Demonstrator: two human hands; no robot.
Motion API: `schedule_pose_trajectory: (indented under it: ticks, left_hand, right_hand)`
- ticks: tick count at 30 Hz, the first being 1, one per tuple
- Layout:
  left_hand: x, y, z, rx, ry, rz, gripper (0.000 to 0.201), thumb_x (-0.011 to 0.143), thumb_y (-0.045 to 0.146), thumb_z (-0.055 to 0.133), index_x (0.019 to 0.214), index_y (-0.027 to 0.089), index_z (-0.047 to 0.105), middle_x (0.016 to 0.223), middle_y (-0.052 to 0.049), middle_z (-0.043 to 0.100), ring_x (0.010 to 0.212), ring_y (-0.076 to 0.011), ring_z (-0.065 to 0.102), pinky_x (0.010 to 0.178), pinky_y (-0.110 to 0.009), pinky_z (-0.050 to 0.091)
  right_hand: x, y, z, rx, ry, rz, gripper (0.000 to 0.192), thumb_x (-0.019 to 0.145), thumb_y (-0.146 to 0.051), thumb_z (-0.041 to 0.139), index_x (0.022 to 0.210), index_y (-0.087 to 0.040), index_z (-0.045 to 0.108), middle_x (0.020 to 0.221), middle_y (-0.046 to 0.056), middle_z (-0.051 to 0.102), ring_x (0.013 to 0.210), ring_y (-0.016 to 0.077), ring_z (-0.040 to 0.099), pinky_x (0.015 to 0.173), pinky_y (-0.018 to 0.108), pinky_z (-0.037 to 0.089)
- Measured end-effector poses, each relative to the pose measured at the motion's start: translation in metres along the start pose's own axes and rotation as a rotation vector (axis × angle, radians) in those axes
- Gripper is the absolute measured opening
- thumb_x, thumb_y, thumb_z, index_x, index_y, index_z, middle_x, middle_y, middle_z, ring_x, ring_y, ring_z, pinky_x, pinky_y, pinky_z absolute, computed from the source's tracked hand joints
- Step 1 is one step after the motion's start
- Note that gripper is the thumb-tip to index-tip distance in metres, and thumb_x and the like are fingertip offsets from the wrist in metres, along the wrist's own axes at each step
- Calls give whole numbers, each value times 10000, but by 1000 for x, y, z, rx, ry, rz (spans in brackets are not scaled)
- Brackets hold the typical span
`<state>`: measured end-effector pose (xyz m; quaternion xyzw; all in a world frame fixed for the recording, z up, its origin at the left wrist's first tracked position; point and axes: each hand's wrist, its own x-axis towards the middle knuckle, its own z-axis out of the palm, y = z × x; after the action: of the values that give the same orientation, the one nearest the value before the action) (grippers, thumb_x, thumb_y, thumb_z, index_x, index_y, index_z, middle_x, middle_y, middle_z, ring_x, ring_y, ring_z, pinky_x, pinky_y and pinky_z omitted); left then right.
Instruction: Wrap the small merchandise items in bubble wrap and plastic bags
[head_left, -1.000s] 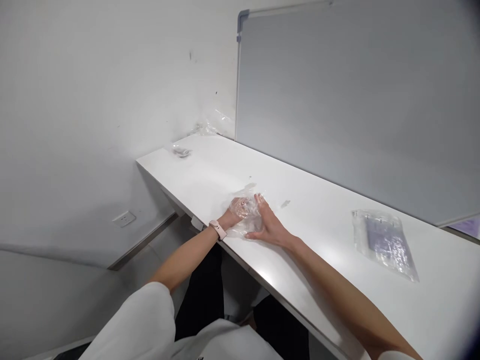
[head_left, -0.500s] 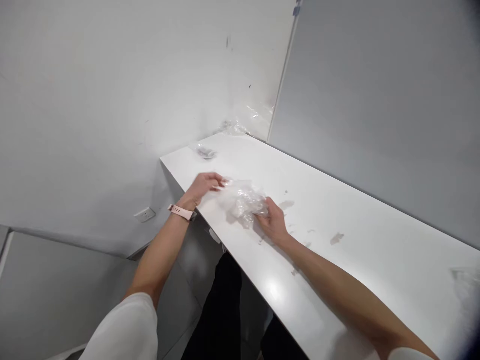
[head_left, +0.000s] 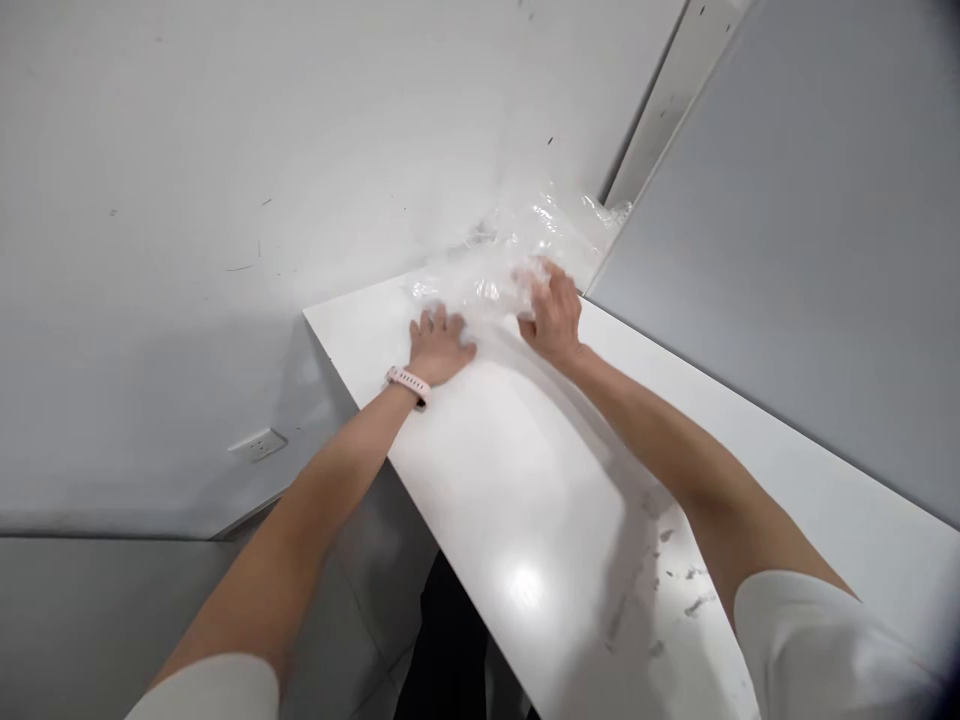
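Crumpled clear plastic bags (head_left: 491,285) lie bunched at the far end of the white table, up against the wall. My right hand (head_left: 555,312) has its fingers curled on the clear plastic at the right of the bunch; its fingertips are partly hidden and blurred. My left hand (head_left: 441,348) rests palm down with fingers spread, its fingertips close to the near edge of the plastic. A pink band (head_left: 409,385) is on the left wrist.
The white table (head_left: 510,470) runs from the wall corner toward the lower right. Dark smudges or marks (head_left: 694,605) show on its surface. A grey panel (head_left: 810,230) stands along the right side. A wall socket (head_left: 258,445) sits low at the left.
Both hands have moved forward to the far end of the table. The clear plastic between them has gone from mid-table to the corner. My left hand now lies spread flat.
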<state>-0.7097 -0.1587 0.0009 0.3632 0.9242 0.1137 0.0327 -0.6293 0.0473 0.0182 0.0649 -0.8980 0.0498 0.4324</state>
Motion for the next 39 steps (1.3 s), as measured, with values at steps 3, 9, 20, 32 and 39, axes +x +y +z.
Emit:
schedule_pose_trajectory:
  ticks: [3,9,20,32,39]
  left_hand:
    - [-34,11,5,-52,-46,132,713,945,505,460,1566,216,261,1682,-121,126,1536,-406,81,1228,-571,111]
    - [-63,22,4,-173,-86,327,688,921,602,486,1515,279,362,1673,-46,202,1545,-350,104,1252,-528,102]
    - [-56,16,8,-236,-89,333,731,901,622,531,1528,287,360,1679,-35,182,1552,-333,72,1258,-531,61]
    - [-60,19,6,-227,-82,324,683,915,621,525,1505,308,380,1670,-17,212,1549,-338,95,1260,-529,100]
    - [-59,20,7,-238,-76,324,677,917,611,532,1504,308,378,1671,-26,206,1548,-353,91,1258,-553,105]
  right_hand:
    - [44,45,7,-196,-155,114,472,1004,-432,386,1423,-241,490,1534,147,414,1435,351,365,1110,596,329]
    - [88,104,28,-651,-357,308,581,1046,-191,54,1409,68,426,1612,345,25,1535,343,59,1042,685,221]
    - [38,74,51,-537,-603,22,602,987,-94,267,1570,-236,306,1698,31,69,1554,251,66,1216,575,146]
    - [44,176,74,-638,-410,565,581,984,-96,136,1444,16,473,1583,287,289,1480,354,207,1101,582,264]
    - [33,154,79,-516,-240,584,414,958,-217,369,1159,-20,673,1271,275,555,1291,375,403,1035,574,350]
